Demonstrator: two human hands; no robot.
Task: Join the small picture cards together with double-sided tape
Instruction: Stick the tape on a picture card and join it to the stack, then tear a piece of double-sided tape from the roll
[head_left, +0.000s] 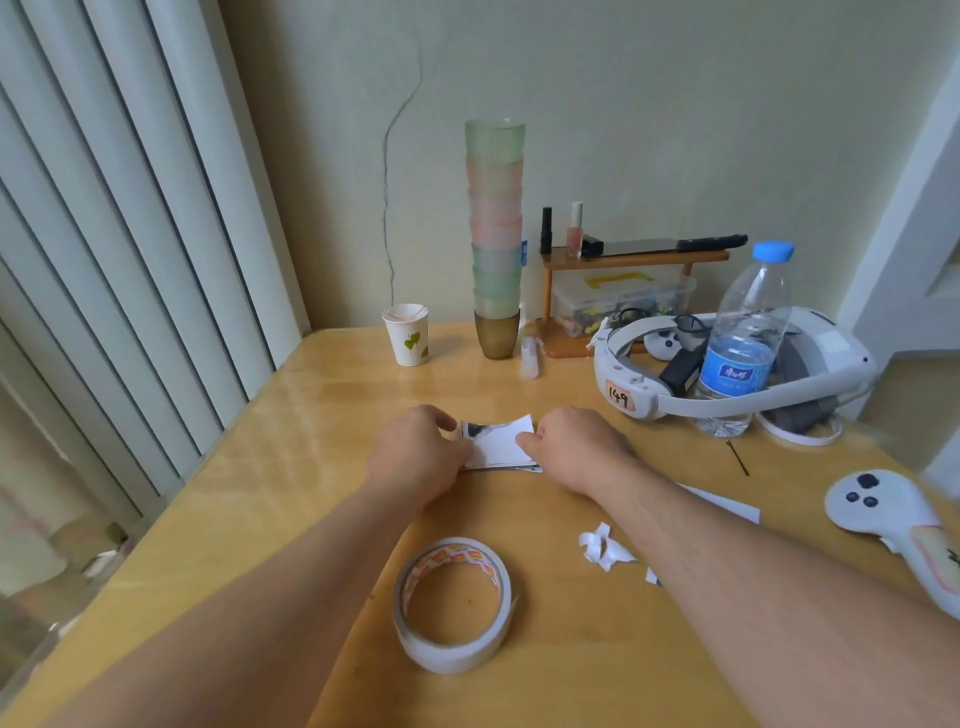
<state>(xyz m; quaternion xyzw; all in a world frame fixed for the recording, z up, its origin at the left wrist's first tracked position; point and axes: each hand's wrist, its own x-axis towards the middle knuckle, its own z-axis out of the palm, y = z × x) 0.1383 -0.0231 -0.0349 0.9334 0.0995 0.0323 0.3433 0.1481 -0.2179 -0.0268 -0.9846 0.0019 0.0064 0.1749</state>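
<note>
Small picture cards (498, 447) lie in a low stack on the wooden table (322, 426), white backs up, the top one lifted at its far edge. My left hand (415, 452) pinches the left end of the top card. On the right end, my right hand (571, 447) pinches the same card with curled fingers. A roll of white double-sided tape (452, 605) stands on edge nearer to me, between my forearms. Peeled scraps of white backing paper (602, 548) lie by my right forearm. Another white card (727, 506) shows partly behind that forearm.
A paper cup (409, 334) and a tall stack of coloured cups (496, 234) stand at the back. A white headset (727, 364), a water bottle (743, 338) and a small wooden shelf (634, 257) fill the back right. A white controller (893, 519) lies at the right edge.
</note>
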